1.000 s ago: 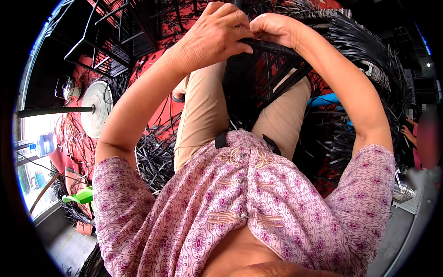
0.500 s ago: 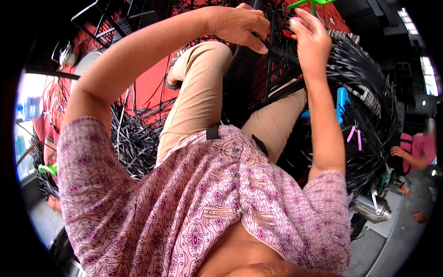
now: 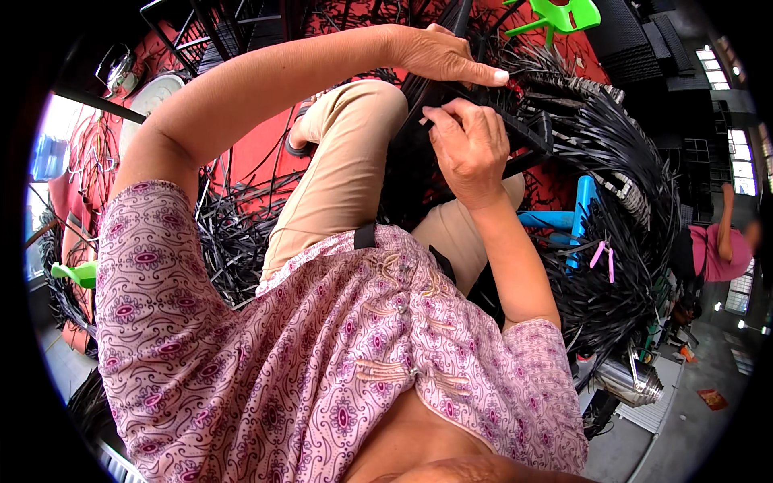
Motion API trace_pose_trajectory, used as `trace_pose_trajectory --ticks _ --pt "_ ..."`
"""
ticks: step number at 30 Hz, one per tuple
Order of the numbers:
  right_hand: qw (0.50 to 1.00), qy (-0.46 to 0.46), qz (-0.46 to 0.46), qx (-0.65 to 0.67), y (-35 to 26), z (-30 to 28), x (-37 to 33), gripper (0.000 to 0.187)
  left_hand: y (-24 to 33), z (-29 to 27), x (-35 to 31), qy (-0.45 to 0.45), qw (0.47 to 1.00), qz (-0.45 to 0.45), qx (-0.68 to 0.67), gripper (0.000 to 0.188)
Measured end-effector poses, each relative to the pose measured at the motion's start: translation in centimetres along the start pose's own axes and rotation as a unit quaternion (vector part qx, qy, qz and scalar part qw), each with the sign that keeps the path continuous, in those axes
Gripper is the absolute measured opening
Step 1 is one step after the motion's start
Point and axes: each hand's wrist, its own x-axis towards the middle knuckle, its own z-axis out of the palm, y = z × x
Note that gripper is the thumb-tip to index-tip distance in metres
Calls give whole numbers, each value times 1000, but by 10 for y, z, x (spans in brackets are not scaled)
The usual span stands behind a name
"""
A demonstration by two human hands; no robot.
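Between my knees stands a black frame (image 3: 522, 138) with thin bars and dark strips about it. My left hand (image 3: 447, 58) lies over its far upper part, thumb stretched out to the right; its other fingers are mostly hidden. Lower and nearer, my right hand (image 3: 471, 149) is closed in a pinch in front of the dark frame, below the left thumb. Something tiny and pale shows at its fingertips, too small to name. Against the black background I cannot make out a strip there.
Black strips lie in a big bundle (image 3: 636, 161) at right and a loose heap (image 3: 241, 249) at left, over red flooring (image 3: 256, 161). A blue plastic piece (image 3: 584, 213), pink-handled scissors (image 3: 602, 262), a steel flask (image 3: 632, 380) and a green stool (image 3: 568, 14) surround me. A person in pink (image 3: 713, 253) is far right.
My right hand has come down and left, from raised with bent fingers to a pinch by the frame. My left hand has shifted slightly right and down. The person at right has raised an arm.
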Motion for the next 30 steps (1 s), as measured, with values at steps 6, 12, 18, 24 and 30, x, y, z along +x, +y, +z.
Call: trace_pose_trajectory --ticks 6,12,18,24,30 --pt "997 42 1 58 -3 12 12 15 12 -6 -9 16 991 -33 -125 96" --pt "982 44 134 121 19 -6 46 13 15 -11 -26 55 921 -18 -384 77" --pt "792 -68 451 405 72 -9 55 15 4 23 -44 311 892 28 -328 35" --pt "733 -175 470 459 87 0 59 15 24 35 -59 425 883 142 142 41" --pt "690 -213 513 464 95 3 64 15 33 28 -57 386 875 152 249 41"
